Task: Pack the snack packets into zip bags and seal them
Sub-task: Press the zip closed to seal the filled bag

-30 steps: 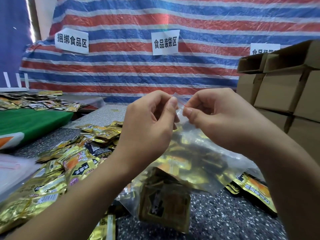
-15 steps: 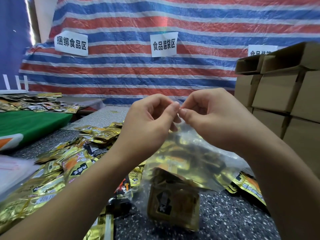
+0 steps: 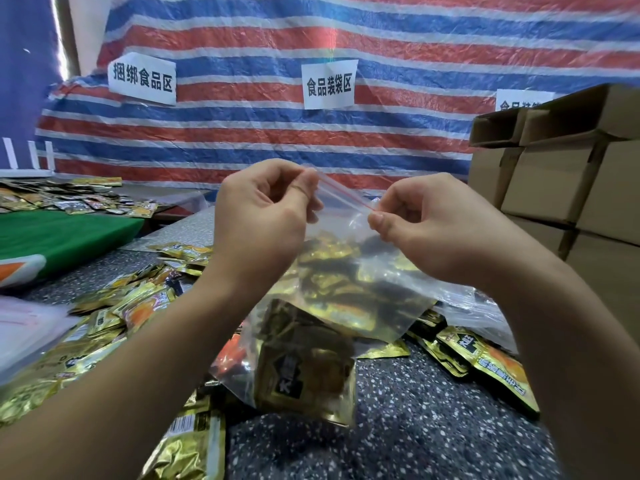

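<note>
A clear zip bag (image 3: 346,282) filled with gold and black snack packets hangs in front of me above the speckled table (image 3: 398,427). Its red zip strip (image 3: 346,195) runs between my two hands. My left hand (image 3: 263,223) pinches the strip's left end between thumb and forefinger. My right hand (image 3: 426,223) pinches the strip's right end. Loose gold snack packets (image 3: 114,313) lie heaped on the table to the left, and more packets (image 3: 485,362) lie at the right under my forearm.
Stacked cardboard boxes (image 3: 568,174) stand at the right. A green-covered surface (image 3: 59,237) and a far table with scattered packets (image 3: 69,199) are at the left. A striped tarp (image 3: 311,36) with paper signs hangs behind. Empty clear bags (image 3: 24,327) lie at the left edge.
My hands were pinching together at the middle of the bag's top; they have since moved apart along the zip strip, the right hand going right, showing the red strip between them.
</note>
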`<state>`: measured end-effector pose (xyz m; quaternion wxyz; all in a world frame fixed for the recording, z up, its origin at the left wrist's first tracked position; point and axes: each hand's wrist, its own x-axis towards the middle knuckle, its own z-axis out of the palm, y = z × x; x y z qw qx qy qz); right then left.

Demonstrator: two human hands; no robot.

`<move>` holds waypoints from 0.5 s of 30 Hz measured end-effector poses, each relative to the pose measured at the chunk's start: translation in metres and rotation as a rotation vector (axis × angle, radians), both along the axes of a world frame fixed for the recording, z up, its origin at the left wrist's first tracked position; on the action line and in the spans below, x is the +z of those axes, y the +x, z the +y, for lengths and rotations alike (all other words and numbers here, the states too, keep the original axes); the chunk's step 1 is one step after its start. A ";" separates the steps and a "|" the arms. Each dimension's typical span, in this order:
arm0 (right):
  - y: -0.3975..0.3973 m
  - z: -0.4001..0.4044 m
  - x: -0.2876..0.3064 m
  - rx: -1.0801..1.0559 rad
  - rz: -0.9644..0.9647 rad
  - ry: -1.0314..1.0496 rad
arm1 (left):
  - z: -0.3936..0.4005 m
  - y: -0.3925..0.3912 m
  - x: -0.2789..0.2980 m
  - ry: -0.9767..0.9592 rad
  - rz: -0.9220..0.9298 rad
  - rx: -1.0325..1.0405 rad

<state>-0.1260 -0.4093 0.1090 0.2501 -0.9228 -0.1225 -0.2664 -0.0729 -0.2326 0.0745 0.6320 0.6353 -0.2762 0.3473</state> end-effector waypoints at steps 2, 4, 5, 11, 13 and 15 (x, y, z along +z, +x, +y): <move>0.001 -0.005 0.001 -0.015 0.019 -0.005 | 0.006 0.002 0.003 -0.025 0.006 0.022; 0.001 -0.009 0.002 -0.022 0.031 -0.006 | 0.011 0.003 0.005 -0.041 0.004 0.044; 0.002 -0.010 0.003 -0.024 0.035 -0.012 | 0.012 0.004 0.006 -0.044 0.001 0.056; 0.004 -0.020 0.004 -0.053 0.041 -0.072 | 0.015 0.008 0.005 -0.043 0.008 0.087; 0.004 -0.023 0.004 -0.068 0.044 -0.082 | 0.017 0.010 0.005 -0.053 0.004 0.097; 0.004 -0.024 0.005 -0.081 0.034 -0.100 | 0.018 0.013 0.006 -0.064 -0.003 0.110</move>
